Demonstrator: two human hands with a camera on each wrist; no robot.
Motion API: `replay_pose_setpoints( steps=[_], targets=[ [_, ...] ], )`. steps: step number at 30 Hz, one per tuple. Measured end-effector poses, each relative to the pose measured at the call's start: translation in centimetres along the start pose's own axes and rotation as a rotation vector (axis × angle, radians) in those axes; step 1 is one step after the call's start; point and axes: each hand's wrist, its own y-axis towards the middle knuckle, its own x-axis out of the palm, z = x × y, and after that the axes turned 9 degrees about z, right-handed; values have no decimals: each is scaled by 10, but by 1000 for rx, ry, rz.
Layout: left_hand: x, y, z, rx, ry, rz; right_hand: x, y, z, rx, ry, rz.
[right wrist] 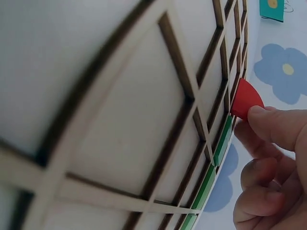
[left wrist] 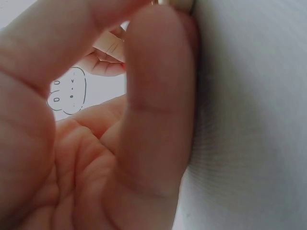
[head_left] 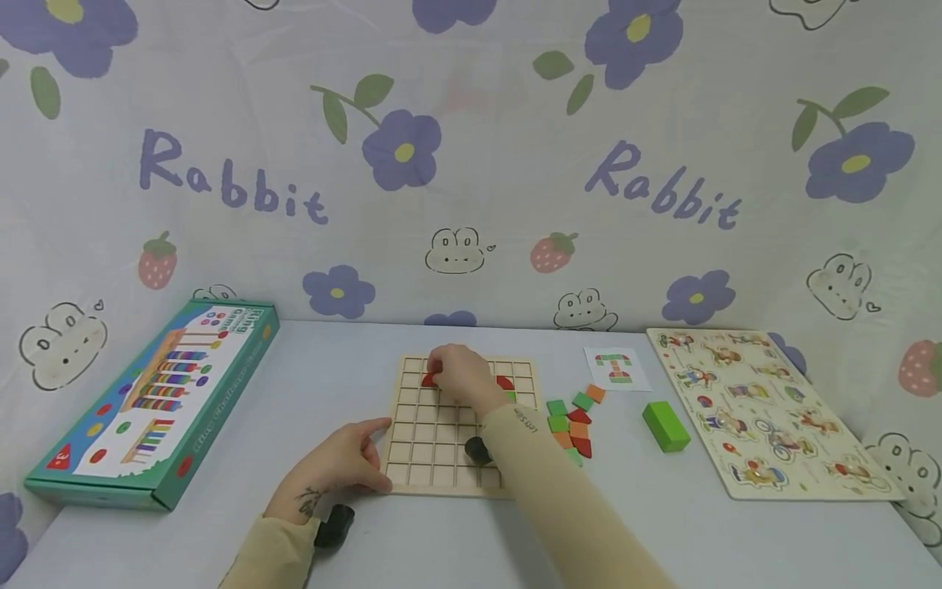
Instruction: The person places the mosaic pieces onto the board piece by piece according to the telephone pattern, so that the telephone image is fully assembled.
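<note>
Basically, the red piece point(right wrist: 246, 99) sat tilted over the board's point(head_left: 450, 492) far-left cells, just left of the right hand point(head_left: 467, 378), whose thumb and finger pinched it, while the left hand point(head_left: 331, 462) touched the left edge, thumb and index spread apart.

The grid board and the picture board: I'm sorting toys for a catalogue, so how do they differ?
The grid board is divided into cells, while the picture board carries colourful figures. The left hand touches the grid board's edge; no hand touches the picture board. In the head view, the grid board lies near the middle, the picture board at the right. Both are pale, four-sided boards.
</note>
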Motion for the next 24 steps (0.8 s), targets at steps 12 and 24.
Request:
replay_pose_setpoints(
  steps=[12, 24],
  targets=[
    [0, -1, 0, -5, -1, 3, 2, 0, -4, -2, -137, -46],
    [0, 1, -1, -16, 2, -3, -13, -15, 20, 113, 410, 48]
  ],
)
